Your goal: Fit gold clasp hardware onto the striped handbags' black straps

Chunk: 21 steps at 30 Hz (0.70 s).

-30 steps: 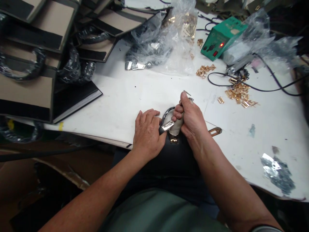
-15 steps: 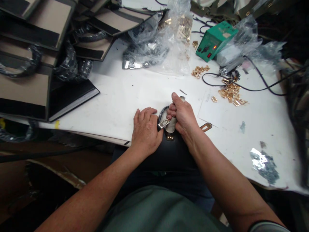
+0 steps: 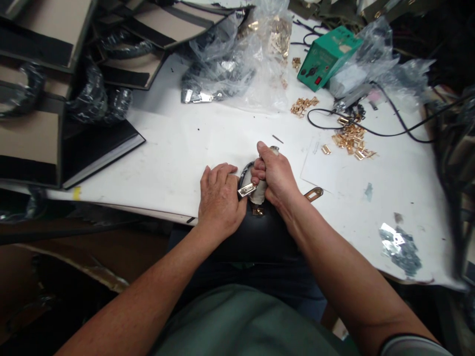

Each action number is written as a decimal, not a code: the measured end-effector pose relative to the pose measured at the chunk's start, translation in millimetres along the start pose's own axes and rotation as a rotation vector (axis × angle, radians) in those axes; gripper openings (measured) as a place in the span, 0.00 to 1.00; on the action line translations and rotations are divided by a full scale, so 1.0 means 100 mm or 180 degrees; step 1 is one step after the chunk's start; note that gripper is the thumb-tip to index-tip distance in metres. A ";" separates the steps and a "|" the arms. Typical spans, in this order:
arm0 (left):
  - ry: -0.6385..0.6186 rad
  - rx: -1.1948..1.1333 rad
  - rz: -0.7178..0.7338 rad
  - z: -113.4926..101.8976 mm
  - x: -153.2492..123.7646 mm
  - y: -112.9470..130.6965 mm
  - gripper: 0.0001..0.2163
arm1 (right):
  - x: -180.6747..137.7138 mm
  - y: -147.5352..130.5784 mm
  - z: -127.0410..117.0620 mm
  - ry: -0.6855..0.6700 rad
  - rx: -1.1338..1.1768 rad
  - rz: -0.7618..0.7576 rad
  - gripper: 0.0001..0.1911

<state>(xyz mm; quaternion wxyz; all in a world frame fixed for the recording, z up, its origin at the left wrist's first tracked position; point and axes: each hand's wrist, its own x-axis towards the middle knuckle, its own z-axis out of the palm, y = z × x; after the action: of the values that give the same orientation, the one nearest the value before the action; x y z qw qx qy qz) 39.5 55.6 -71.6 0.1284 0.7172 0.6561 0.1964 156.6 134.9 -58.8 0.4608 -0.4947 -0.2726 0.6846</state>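
My right hand (image 3: pixel 276 170) is closed around an electric screwdriver (image 3: pixel 259 194) wrapped in pale tape, its thumb up near the tool's top end. The lower end meets a small gold metal fitting (image 3: pixel 258 211) on a black bag (image 3: pixel 269 235) at the table's front edge. My left hand (image 3: pixel 221 200) holds the bag down, fingers bent over its left side. Beside that hand, a strap end with a pale metal plate (image 3: pixel 247 190) sticks out. Behind it curves a plastic-wrapped handle (image 3: pixel 244 173). Right of my right wrist, another strap tip with a metal-rimmed slot (image 3: pixel 313 194) shows.
A green control box (image 3: pixel 326 59) stands at the back right, near a black cable (image 3: pixel 397 136). Gold fittings (image 3: pixel 351 141) lie in piles before it. Small silver plates (image 3: pixel 401 249) lie at right. Plastic bags of hardware (image 3: pixel 218 81) and stacked bag panels (image 3: pixel 29 136) are left.
The view has shifted slightly, moving everything a little to the left. The red light on the green box was lit and is now dark. Both hands keep their hold.
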 end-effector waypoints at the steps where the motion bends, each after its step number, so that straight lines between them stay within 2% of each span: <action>1: -0.0003 -0.0005 -0.0005 0.00 0.00 0.00 0.07 | 0.00 0.00 0.00 -0.0011 0.0006 0.0000 0.23; 8: 0.0002 0.0028 -0.0014 0.00 0.00 -0.01 0.06 | -0.03 -0.02 0.01 -0.0086 0.0018 0.0031 0.23; 14: 0.0013 0.0089 0.0036 0.00 0.00 0.00 0.06 | -0.03 0.03 -0.02 0.0112 0.0096 -0.0185 0.25; 21: 0.0034 0.0118 0.0029 0.00 0.00 0.01 0.06 | -0.04 0.01 -0.01 0.0016 0.0167 -0.0109 0.24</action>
<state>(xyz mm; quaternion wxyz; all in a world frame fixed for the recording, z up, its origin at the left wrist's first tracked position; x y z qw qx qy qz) 40.8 55.9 -71.3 0.1107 0.7214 0.6570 0.1887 157.8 130.7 -58.7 0.4860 -0.4794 -0.2618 0.6823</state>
